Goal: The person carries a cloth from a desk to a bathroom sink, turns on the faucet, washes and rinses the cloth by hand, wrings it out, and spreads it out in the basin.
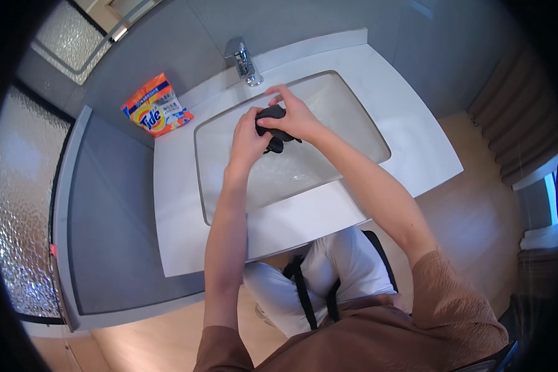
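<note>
Over the sink basin (pixel 347 127), both hands grip a bunched black cloth (pixel 270 116), whose exact kind I cannot make out. My left hand (pixel 248 141) is closed on its left side, thumb pressed against the front. On the right, my right hand (pixel 297 119) pinches the same bundle, its thumb across the cloth and some fingers bent above it. A loose dark end dangles below the thumbs. Water appears to lie in the white basin beneath.
A chrome faucet (pixel 247 67) rises behind the basin. An orange detergent bag (pixel 157 108) stands at the back left of the white countertop (pixel 180 229), against the grey wall. Textured glass (pixel 28 204) is at far left, and a brown curtain (pixel 508 124) hangs at right.
</note>
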Motion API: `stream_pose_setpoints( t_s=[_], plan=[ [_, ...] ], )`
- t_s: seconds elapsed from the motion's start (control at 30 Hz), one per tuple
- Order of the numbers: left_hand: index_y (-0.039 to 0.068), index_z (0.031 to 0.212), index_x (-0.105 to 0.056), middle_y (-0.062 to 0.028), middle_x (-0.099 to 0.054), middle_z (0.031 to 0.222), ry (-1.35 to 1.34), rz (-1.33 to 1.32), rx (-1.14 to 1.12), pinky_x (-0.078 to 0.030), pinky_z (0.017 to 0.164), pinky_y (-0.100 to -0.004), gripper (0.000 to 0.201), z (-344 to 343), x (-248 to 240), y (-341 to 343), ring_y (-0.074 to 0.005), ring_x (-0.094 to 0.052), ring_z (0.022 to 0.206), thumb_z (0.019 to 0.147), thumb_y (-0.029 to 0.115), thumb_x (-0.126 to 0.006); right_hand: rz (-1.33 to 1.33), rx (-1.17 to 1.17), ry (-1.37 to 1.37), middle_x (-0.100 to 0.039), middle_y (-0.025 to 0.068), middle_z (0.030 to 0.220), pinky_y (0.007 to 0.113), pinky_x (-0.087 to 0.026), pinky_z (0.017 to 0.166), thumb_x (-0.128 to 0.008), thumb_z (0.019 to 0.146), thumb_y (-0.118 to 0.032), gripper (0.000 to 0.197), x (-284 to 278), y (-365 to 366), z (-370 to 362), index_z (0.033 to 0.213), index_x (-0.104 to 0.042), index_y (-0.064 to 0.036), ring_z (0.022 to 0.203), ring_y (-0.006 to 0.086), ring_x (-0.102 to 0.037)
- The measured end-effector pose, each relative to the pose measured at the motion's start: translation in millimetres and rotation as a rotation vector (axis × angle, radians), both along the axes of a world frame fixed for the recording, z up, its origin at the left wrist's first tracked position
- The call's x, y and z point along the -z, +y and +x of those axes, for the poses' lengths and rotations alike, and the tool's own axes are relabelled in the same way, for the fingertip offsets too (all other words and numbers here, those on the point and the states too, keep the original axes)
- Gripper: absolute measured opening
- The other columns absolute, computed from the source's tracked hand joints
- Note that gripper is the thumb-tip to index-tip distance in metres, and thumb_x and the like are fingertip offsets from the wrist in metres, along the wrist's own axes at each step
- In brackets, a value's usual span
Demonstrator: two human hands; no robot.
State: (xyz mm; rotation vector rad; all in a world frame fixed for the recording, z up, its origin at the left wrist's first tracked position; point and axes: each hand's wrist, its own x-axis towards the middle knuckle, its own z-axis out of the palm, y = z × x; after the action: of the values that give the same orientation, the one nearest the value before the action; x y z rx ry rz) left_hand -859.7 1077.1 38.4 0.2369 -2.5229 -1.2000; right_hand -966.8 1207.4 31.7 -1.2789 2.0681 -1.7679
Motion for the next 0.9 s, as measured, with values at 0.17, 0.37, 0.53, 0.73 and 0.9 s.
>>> stream_pose_setpoints(
  t_s=[0.17, 0.37, 0.53, 0.73, 0.9],
  plan=[
    [0.001, 0.117, -0.049, -0.0217, -0.058, 0.105, 0.33, -0.042, -0.188, -0.046, 0.095, -0.0426, 0.046, -16.9, 27.4, 5.2, -0.0369, -0.058, 0.104, 0.073, -0.009, -0.058, -0.025, -0.025, -0.408, -0.064, 0.0062, 0.111, 0.035, -0.049, 0.085, -0.067, 0.091, -0.049, 0.052, 15.6, -13.7, 2.9, 0.123, -0.06, -0.0099, 0.099, 0.0183, -0.061],
    [0.003, 0.13, -0.037, -0.0151, -0.048, 0.124, 0.528, 0.67, -0.135, -0.044, 0.102, -0.0326, 0.059, -23.5, 25.8, 15.7, -0.0216, -0.055, 0.113, 0.076, -0.018, -0.045, -0.086, -0.226, -1.134, -0.063, 0.0038, 0.11, 0.037, -0.053, 0.078, -0.046, 0.095, -0.066, 0.058, -1.9, -6.0, 29.1, 0.121, -0.058, -0.0153, 0.096, 0.0151, -0.061],
    [0.001, 0.128, -0.038, -0.0152, -0.049, 0.124, 0.458, 0.559, -0.146, -0.044, 0.102, -0.0322, 0.057, -27.4, 20.7, 22.7, -0.0219, -0.053, 0.116, 0.075, -0.017, -0.051, -0.275, -0.335, -1.184, -0.065, 0.0065, 0.106, 0.032, -0.056, 0.065, -0.053, 0.095, -0.057, 0.054, 10.7, -12.5, 12.9, 0.12, -0.057, -0.0094, 0.088, 0.0151, -0.064],
    [0.002, 0.122, -0.046, -0.0176, -0.055, 0.118, 0.223, 0.265, -0.029, -0.046, 0.104, -0.0371, 0.047, -13.9, 20.8, -8.9, -0.027, -0.058, 0.113, 0.079, -0.005, -0.065, -0.114, 0.238, -0.92, -0.066, 0.0128, 0.104, 0.031, -0.056, 0.057, -0.076, 0.081, -0.041, 0.056, 33.4, -24.2, -18.1, 0.112, -0.061, 0.0036, 0.076, 0.0182, -0.066],
    [-0.001, 0.125, -0.047, -0.0211, -0.056, 0.12, -0.012, 1.093, 0.252, -0.046, 0.108, -0.0469, 0.05, 5.2, 2.8, -23.7, -0.0385, -0.061, 0.116, 0.093, 0.033, -0.065, -0.174, -0.082, -0.408, -0.056, 0.0044, 0.08, 0.032, -0.047, 0.061, -0.079, 0.078, -0.035, 0.039, 21.3, -12.1, -39.4, 0.089, -0.067, 0.0004, 0.071, 0.0137, -0.054]
  ],
)
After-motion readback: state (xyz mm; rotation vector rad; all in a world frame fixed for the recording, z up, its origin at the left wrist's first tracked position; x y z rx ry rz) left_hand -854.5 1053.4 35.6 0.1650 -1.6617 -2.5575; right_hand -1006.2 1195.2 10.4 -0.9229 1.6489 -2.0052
